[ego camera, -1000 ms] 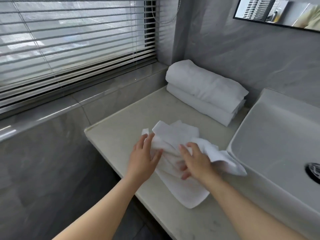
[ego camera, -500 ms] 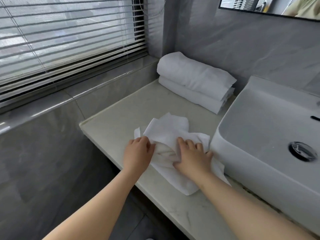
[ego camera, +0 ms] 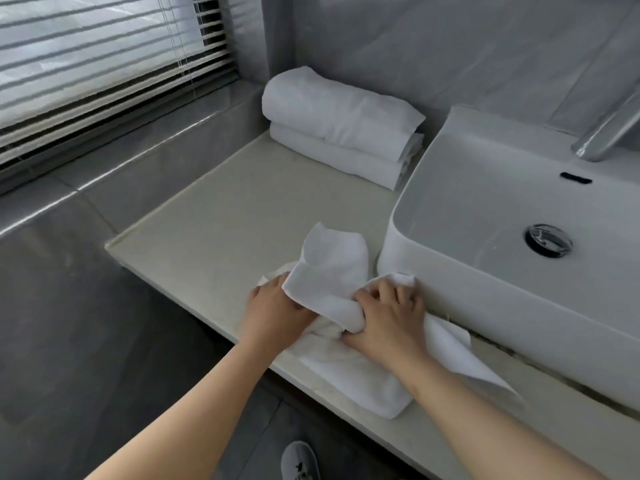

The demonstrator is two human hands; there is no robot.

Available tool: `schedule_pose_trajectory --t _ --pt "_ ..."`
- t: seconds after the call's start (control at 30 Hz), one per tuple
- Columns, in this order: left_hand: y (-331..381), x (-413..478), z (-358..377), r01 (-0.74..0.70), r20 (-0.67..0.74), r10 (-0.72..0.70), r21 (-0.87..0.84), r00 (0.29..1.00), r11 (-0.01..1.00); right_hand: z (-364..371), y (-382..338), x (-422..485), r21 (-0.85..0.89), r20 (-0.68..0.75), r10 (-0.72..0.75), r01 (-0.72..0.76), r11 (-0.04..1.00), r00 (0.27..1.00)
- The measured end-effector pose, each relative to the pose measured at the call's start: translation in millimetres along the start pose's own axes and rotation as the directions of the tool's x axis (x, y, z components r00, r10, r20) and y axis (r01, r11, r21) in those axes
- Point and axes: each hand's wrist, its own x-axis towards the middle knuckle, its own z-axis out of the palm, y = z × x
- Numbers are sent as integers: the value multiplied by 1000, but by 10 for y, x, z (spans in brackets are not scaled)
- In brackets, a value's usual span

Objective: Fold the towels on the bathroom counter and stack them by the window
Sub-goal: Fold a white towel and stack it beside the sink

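**Two hands bunch up a white towel by the sink**

Close by, at 6 o'clock, a grey shoe (ego camera: pixel 299 460) stands on the floor. It has a small dark mark, too blurry to read. Two bare arms reach up from the bottom edge to the pale counter (ego camera: pixel 225 230). The left hand (ego camera: pixel 277 306) has bent fingers tucked under a flap of the loose white towel (ego camera: pixel 332 271) and holds it. The right hand (ego camera: pixel 388 317), at 3 o'clock from the left one, is curled tight round a thick roll of the same towel. The towel lies crumpled on the front of the counter, between and under the hands. One corner is right up against the white sink (ego camera: pixel 485 278) at 3 o'clock. Farther off, at 12 o'clock, two folded towels (ego camera: pixel 339 133) sit stacked in the corner. The window blinds (ego camera: pixel 104 46) are at 10 o'clock.
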Motion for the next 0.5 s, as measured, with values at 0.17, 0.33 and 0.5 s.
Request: schedule_pose_trajectory --t 0.17,0.33,0.5 --pt "252 -126 181 -69 54 64 81 996 994 89 286 -251 24 -107 59 -56 998 993" --pt "484 -277 309 -129 55 130 -30 990 991 152 543 -437 43 -203 73 -66 997 976" --pt "765 -535 413 -58 124 61 -32 990 998 156 801 -702 63 -165 34 -23 998 986"
